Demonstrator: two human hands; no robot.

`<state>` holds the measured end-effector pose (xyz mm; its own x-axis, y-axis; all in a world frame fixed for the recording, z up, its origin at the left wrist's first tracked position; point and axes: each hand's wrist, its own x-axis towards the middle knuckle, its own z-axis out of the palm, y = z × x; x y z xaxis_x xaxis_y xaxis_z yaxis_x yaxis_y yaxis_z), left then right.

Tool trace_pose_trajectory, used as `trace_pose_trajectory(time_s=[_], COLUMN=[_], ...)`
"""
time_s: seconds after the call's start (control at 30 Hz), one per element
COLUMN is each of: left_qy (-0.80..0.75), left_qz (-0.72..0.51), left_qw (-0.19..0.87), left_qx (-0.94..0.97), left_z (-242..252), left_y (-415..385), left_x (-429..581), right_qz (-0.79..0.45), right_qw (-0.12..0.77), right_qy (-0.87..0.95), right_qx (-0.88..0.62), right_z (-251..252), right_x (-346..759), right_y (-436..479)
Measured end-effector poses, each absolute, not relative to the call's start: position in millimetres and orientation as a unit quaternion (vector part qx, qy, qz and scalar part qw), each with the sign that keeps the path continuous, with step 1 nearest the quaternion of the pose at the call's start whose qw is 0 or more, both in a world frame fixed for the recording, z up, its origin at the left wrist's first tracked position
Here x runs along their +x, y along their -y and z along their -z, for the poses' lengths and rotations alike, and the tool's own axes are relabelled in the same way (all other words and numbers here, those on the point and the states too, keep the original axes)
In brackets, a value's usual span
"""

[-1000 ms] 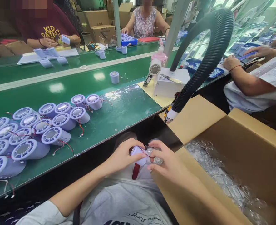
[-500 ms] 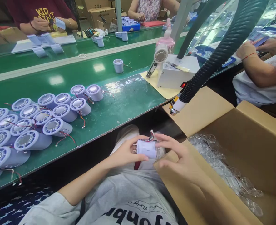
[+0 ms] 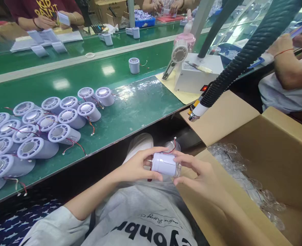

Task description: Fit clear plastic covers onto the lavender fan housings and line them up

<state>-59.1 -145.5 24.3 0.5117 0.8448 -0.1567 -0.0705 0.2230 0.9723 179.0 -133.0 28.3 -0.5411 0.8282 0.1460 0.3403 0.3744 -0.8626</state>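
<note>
Both hands hold one lavender cylindrical housing [image 3: 163, 164] over my lap, below the table's edge. My left hand [image 3: 138, 165] grips its left end with thumb and fingers. My right hand [image 3: 199, 174] pinches the right end, where a clear plastic cap [image 3: 177, 169] sits against the housing. A red wire [image 3: 173, 146] with a small white plug sticks up from the top. Several more lavender housings [image 3: 38, 126] with red wires lie on their sides on the green table [image 3: 130, 116] at the left.
An open cardboard box [image 3: 274, 150] of clear plastic caps [image 3: 245, 181] stands at my right. A black ribbed hose [image 3: 243, 58] hangs over it beside a white machine [image 3: 194, 77]. One housing [image 3: 134, 65] stands alone on the belt. Other people work across the belt and at the right.
The housing has been turned so it lies sideways between my hands, and the clear cap now sits at its right end. The view has tilted down a little.
</note>
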Motion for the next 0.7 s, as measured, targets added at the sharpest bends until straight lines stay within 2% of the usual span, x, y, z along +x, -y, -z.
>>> trace_pose_trajectory(time_s=[0.13, 0.3, 0.7], left_qy=[-0.363, -0.363, -0.335], left_qz=[-0.328, -0.334, -0.336], left_qw=[0.702, 0.658, 0.610], left_qx=[0.518, 0.569, 0.635], left_z=[-25, -27, -29], left_y=[148, 150, 155], left_x=[-60, -62, -64], right_qz=[-0.407, -0.532, -0.713], right_qw=[0.310, 0.307, 0.277], right_qy=[0.779, 0.697, 0.524], right_qx=[-0.362, -0.372, -0.375], right_z=[-30, -33, -39], right_x=[178, 178, 173], right_y=[136, 137, 142])
